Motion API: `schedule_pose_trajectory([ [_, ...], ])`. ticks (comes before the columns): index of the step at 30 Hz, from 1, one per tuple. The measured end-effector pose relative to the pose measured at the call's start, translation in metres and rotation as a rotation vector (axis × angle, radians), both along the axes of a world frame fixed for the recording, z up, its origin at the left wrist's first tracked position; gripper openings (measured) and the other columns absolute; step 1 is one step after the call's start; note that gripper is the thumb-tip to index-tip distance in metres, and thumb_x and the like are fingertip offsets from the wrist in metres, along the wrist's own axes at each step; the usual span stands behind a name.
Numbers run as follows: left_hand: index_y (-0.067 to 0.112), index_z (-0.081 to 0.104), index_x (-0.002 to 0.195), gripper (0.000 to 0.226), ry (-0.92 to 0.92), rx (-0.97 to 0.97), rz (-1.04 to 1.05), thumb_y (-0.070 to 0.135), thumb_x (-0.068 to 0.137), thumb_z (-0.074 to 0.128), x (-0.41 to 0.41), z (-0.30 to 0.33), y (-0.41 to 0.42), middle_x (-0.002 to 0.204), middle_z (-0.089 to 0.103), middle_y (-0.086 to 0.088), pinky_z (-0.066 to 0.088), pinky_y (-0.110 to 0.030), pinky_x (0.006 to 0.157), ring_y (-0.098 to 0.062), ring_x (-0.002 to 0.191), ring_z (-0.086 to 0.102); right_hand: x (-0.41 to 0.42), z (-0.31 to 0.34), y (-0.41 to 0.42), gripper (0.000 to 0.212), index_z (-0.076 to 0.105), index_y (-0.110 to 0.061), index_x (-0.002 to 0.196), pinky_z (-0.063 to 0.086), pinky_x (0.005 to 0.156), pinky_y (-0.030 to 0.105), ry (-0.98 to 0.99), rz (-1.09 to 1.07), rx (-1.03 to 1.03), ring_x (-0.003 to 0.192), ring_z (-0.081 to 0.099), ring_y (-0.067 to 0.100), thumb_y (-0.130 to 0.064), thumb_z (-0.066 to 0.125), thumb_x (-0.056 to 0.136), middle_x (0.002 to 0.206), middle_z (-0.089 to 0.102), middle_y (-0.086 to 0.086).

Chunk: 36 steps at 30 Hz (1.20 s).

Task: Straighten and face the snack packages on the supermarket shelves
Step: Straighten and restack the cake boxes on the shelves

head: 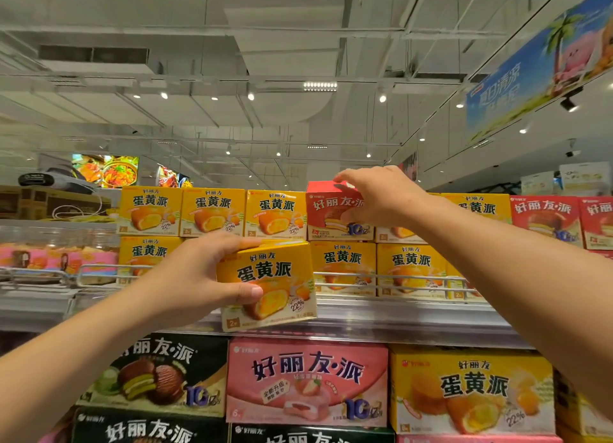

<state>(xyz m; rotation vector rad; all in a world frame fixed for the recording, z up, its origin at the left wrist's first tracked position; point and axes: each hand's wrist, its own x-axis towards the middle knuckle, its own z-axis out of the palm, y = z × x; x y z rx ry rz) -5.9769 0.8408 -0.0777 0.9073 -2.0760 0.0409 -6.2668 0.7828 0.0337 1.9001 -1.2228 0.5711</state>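
2 hands [195, 273] [381, 197], yellow 蛋黄派 box [275, 276] gripped, red 好丽友·派 box [326, 210] gripped

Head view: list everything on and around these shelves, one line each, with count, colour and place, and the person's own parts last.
Held yellow box: one, yellow, tilted, in front of the top shelf rail.
Red box: one, red, upper row among the yellow ones.
Yellow boxes: several, yellow, stacked in two rows on the top shelf.
More red boxes: at least two, red, upper row at far right.
Wire rail: one, metal, along the top shelf front.
Dark box: one, black and green, lower shelf left.
Pink box: one, pink, lower shelf middle.
Large yellow box: one, yellow, lower shelf right.
Banner: one, blue, hanging upper right.
Left hand: grip on the held yellow box.
Right hand: grip on the red box.
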Motion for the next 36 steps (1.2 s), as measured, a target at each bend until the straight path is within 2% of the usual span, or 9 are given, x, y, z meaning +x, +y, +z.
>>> schedule_pose_trajectory([
  [7, 0.043, 0.054, 0.127, 0.074, 0.004, -0.026, 0.046, 0.062, 0.057, 0.068, 0.014, 0.006, 0.011, 0.116, 0.058, 0.021, 0.047, -0.013, 0.08, 0.001, 0.102, 0.06, 0.001, -0.005, 0.045, 0.074, 0.043, -0.025, 0.142, 0.048, 0.094, 0.042, -0.113, 0.11, 0.119, 0.118, 0.053, 0.022, -0.041, 0.076, 0.078, 0.131, 0.057, 0.001],
  [10, 0.043, 0.053, 0.127, 0.073, -0.003, -0.034, 0.032, 0.06, 0.058, 0.068, 0.012, 0.003, 0.016, 0.113, 0.056, 0.026, 0.043, -0.009, 0.076, 0.005, 0.101, 0.057, -0.003, -0.013, 0.067, 0.078, 0.041, -0.021, 0.143, 0.044, 0.095, 0.036, -0.147, 0.101, 0.164, 0.119, 0.049, 0.021, -0.04, 0.076, 0.076, 0.131, 0.053, 0.004],
  [13, 0.042, 0.051, 0.128, 0.069, -0.019, -0.047, 0.036, 0.055, 0.063, 0.07, 0.008, -0.005, 0.018, 0.111, 0.052, 0.03, 0.04, -0.005, 0.071, 0.011, 0.099, 0.052, -0.012, -0.028, 0.089, 0.071, 0.049, -0.021, 0.134, 0.047, 0.091, 0.037, -0.188, 0.078, 0.238, 0.108, 0.05, 0.02, -0.039, 0.078, 0.072, 0.116, 0.05, 0.003],
  [18, 0.035, 0.052, 0.134, 0.071, -0.045, -0.066, 0.06, 0.051, 0.068, 0.072, -0.001, -0.011, 0.015, 0.118, 0.052, 0.021, 0.035, -0.006, 0.073, -0.003, 0.106, 0.052, -0.03, -0.055, 0.118, 0.073, 0.052, -0.024, 0.131, 0.051, 0.087, 0.034, -0.253, -0.017, 0.327, 0.103, 0.051, 0.015, -0.038, 0.083, 0.066, 0.113, 0.049, -0.002],
  [22, 0.033, 0.053, 0.134, 0.073, 0.011, -0.07, -0.021, 0.051, 0.065, 0.069, -0.019, 0.008, 0.015, 0.122, 0.059, 0.016, 0.043, -0.011, 0.076, -0.004, 0.103, 0.06, -0.048, -0.065, 0.133, 0.075, 0.051, -0.023, 0.134, 0.047, 0.092, 0.031, -0.266, -0.034, 0.356, 0.107, 0.049, 0.013, -0.038, 0.083, 0.067, 0.117, 0.049, -0.005],
  [25, 0.035, 0.056, 0.131, 0.059, 0.019, -0.146, -0.02, 0.038, 0.075, 0.076, -0.036, 0.041, 0.015, 0.107, 0.067, 0.013, 0.047, -0.009, 0.063, 0.009, 0.084, 0.062, -0.062, -0.067, 0.141, 0.075, 0.05, -0.023, 0.136, 0.048, 0.093, 0.032, -0.27, -0.024, 0.356, 0.109, 0.049, 0.013, -0.037, 0.082, 0.07, 0.117, 0.049, -0.005],
  [29, 0.035, 0.055, 0.124, 0.043, -0.023, -0.195, 0.042, 0.032, 0.085, 0.072, -0.063, 0.099, 0.01, 0.097, 0.064, 0.014, 0.056, -0.03, 0.069, -0.012, 0.09, 0.064, -0.083, -0.069, 0.141, 0.076, 0.047, -0.029, 0.137, 0.049, 0.093, 0.032, -0.274, 0.019, 0.355, 0.11, 0.048, 0.01, -0.037, 0.082, 0.07, 0.118, 0.049, -0.007],
  [33, 0.03, 0.056, 0.114, 0.035, -0.107, -0.17, 0.18, 0.032, 0.084, 0.073, -0.088, 0.138, -0.007, 0.092, 0.063, 0.01, 0.044, -0.028, 0.064, -0.007, 0.082, 0.058, -0.102, -0.075, 0.132, 0.078, 0.043, -0.033, 0.138, 0.048, 0.086, 0.02, -0.248, 0.063, 0.363, 0.106, 0.047, 0.004, -0.045, 0.079, 0.07, 0.117, 0.045, -0.015],
  [36, 0.027, 0.057, 0.11, 0.033, -0.187, -0.157, 0.258, 0.032, 0.083, 0.074, -0.105, 0.145, -0.019, 0.092, 0.064, 0.007, 0.045, -0.029, 0.064, -0.01, 0.082, 0.058, -0.115, -0.081, 0.123, 0.078, 0.042, -0.037, 0.136, 0.042, 0.078, 0.011, -0.244, 0.109, 0.37, 0.105, 0.045, -0.001, -0.049, 0.079, 0.068, 0.116, 0.042, -0.023],
])
